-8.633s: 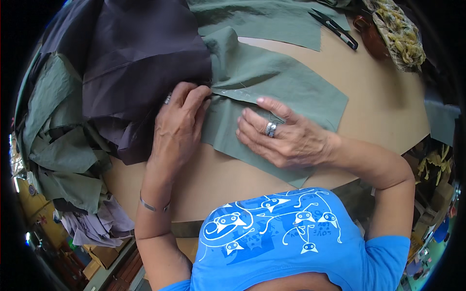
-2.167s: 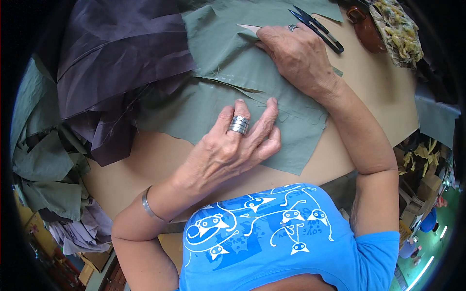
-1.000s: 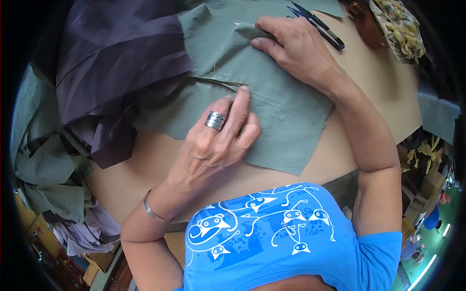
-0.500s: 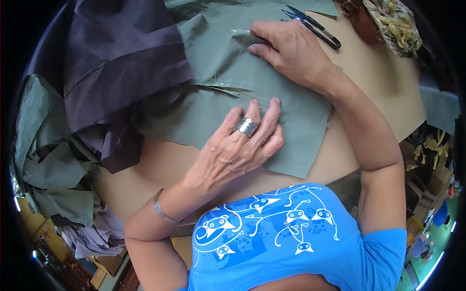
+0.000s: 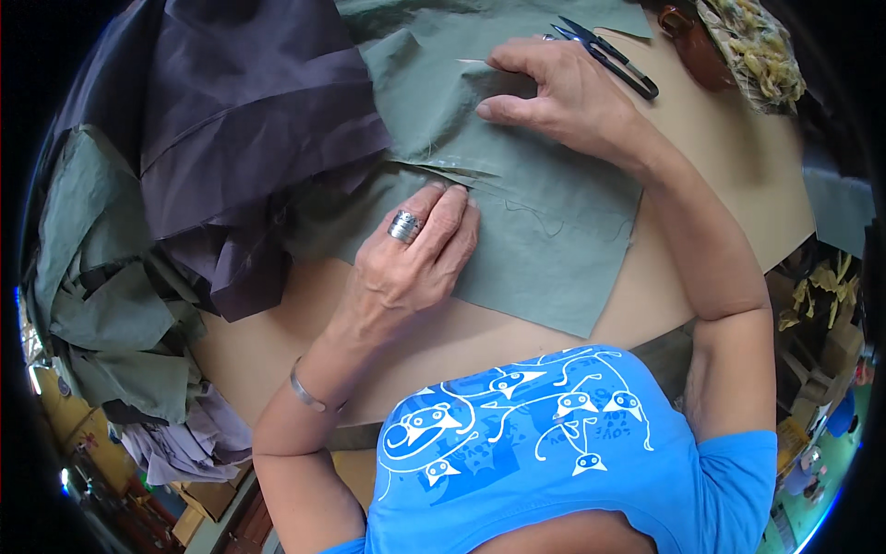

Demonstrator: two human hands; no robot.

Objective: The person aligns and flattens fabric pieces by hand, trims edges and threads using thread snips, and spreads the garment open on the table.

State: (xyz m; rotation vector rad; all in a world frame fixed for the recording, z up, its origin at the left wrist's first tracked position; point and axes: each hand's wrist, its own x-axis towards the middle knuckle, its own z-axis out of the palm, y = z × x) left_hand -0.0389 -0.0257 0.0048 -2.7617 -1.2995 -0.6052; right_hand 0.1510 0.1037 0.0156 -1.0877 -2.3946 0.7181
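Note:
A sheet of grey-green cloth point(image 5: 554, 268) lies before me, with a narrow slit-like opening and loose threads across its middle. My left hand point(image 5: 420, 245), wearing a wide silver ring, has its fingers bent and close together at the lower edge of that opening, gripping the cloth. Farther up, my right hand point(image 5: 577, 102) rests on the cloth, its thumb apart from the forefinger. From its fingertips sticks a thin, pale pointed tool point(image 5: 471, 61); the rest is hidden by the hand. Black thread snips point(image 5: 614, 60) lie just beyond the right hand.
Dark purple-grey cloth point(image 5: 263, 129) is heaped at the left, beside more green pieces point(image 5: 111, 305) hanging over the table's left side. The tan tabletop point(image 5: 720, 175) shows at the right. A brown pot point(image 5: 697, 46) and a bundle of yellowish material point(image 5: 752, 46) stand at the far right.
My left hand has moved left and drawn its spread fingers together at the opening's edge. The right thumb has parted farther from the forefinger. The whole view has shifted slightly.

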